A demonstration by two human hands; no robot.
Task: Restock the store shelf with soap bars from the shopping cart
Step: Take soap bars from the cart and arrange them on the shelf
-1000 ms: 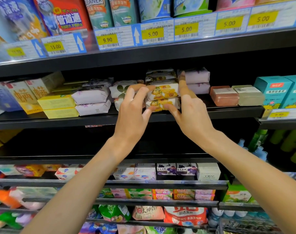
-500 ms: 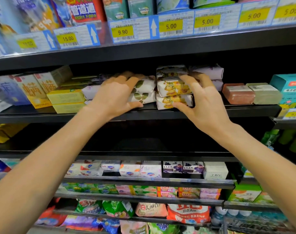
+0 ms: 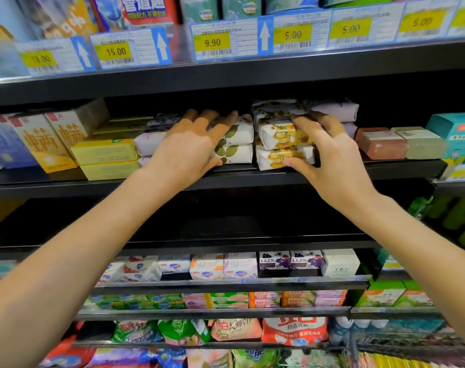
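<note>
Price tags on the upper shelf rail, left to right: 18.00 (image 3: 39,59) (blurred), 15.00 (image 3: 115,51), 9.90 (image 3: 212,43), 5.00 (image 3: 292,35), 5.00 (image 3: 351,29), 5.00 (image 3: 422,22), with white up-arrows (image 3: 264,36) on blue between some tags. Two purple soap boxes (image 3: 274,260) on the lower shelf read "LUX". Other packaging carries Chinese print, mostly too blurred or small to read reliably.

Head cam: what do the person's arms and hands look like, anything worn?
Both forearms are bare up to the frame edge: no sleeves show. The left hand and right hand wear no gloves. No rings, watch or wristband show on the visible sides. Nails look short and unpainted where they can be seen.
</note>
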